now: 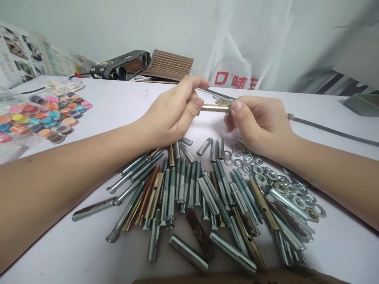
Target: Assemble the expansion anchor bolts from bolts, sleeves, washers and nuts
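Note:
A brass-coloured expansion bolt sleeve (pixel 215 107) lies level between my hands, above the middle of the table. My left hand (pixel 180 110) grips its left end between thumb and fingers. At the other end my right hand (pixel 254 122) pinches it with thumb and forefinger; whether a small washer or nut is there too, I cannot tell. Below lie many loose bolts with flared ends (pixel 171 193) and silver metal sleeves (pixel 188 252). Under my right hand and wrist spreads a heap of flat washers (pixel 260 179).
At the left, colourful round discs (pixel 49 114) lie by clear plastic bags. A black speaker-like box (pixel 121 65) and a brown slatted mat (pixel 170 65) stand at the back. A grey strap (pixel 334 131) crosses the right side. A brown edge (pixel 207 278) borders the front.

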Action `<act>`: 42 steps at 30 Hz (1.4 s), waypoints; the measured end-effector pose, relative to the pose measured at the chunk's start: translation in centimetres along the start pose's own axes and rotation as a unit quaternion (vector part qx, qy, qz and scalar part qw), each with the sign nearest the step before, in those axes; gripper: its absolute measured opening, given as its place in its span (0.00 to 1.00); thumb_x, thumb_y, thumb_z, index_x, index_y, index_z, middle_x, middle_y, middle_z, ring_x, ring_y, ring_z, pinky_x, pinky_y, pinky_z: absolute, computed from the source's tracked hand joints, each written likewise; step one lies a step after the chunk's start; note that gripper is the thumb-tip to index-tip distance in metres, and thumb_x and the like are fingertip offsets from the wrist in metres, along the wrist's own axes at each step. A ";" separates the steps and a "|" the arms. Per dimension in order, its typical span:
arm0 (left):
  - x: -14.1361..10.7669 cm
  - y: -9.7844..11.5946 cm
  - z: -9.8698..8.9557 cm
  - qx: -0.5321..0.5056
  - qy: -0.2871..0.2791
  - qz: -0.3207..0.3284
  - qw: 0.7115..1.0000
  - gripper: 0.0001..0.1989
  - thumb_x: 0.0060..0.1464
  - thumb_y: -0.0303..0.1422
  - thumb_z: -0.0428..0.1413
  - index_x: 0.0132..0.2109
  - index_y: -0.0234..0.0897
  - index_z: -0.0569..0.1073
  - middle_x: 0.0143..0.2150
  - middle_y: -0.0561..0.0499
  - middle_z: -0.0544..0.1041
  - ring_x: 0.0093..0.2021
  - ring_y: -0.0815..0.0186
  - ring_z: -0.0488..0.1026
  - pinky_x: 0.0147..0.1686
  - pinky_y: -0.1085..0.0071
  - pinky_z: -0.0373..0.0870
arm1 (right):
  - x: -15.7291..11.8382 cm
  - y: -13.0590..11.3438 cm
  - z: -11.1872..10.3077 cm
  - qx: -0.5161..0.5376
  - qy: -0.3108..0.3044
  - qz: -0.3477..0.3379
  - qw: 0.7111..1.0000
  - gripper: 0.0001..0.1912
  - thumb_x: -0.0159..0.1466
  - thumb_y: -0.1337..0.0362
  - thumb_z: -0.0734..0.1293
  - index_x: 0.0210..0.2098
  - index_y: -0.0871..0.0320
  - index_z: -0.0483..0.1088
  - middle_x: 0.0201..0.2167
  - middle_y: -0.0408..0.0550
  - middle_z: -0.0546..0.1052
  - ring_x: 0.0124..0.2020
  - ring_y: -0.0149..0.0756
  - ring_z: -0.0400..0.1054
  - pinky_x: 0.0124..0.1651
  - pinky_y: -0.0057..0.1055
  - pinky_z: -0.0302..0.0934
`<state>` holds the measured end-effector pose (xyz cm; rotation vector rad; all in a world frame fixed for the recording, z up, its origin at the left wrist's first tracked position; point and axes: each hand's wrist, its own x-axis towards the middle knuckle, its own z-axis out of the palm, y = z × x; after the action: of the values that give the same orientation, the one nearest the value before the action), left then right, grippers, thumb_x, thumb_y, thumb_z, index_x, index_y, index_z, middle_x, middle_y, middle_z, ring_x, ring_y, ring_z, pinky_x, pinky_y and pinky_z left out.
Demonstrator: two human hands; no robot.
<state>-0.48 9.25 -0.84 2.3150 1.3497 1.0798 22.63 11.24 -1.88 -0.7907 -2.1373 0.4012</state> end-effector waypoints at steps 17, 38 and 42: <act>0.8 -2.1 0.4 0.069 -0.002 0.045 0.997 0.27 0.68 0.52 0.41 0.29 0.38 0.67 0.23 0.51 0.65 0.29 0.65 0.69 0.32 0.67 0.58 | 0.0 0.8 0.1 -0.041 0.051 -0.080 0.995 0.05 0.70 0.62 0.64 0.37 0.55 0.69 0.32 0.47 0.74 0.34 0.36 0.67 0.40 0.37 0.60; 1.1 -2.6 0.4 0.131 -0.015 0.153 0.979 0.33 0.67 0.55 0.32 0.30 0.38 0.68 0.26 0.49 0.65 0.29 0.66 0.65 0.35 0.64 0.62 | 0.1 0.3 -0.2 -0.007 -0.080 0.103 0.991 0.31 0.75 0.50 0.54 0.18 0.56 0.53 0.16 0.43 0.56 0.18 0.29 0.49 0.25 0.37 0.44; 1.0 -2.5 0.4 0.123 -0.006 0.135 0.983 0.33 0.67 0.55 0.32 0.29 0.38 0.65 0.24 0.50 0.65 0.26 0.69 0.61 0.32 0.66 0.59 | 0.0 -0.2 -0.3 -0.019 -0.045 0.044 0.998 0.27 0.76 0.52 0.56 0.22 0.56 0.61 0.19 0.44 0.63 0.22 0.31 0.56 0.29 0.37 0.48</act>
<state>-1.50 11.45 -2.01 2.7433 1.2525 1.0184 22.81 11.07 -1.55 -0.9059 -2.2049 0.4508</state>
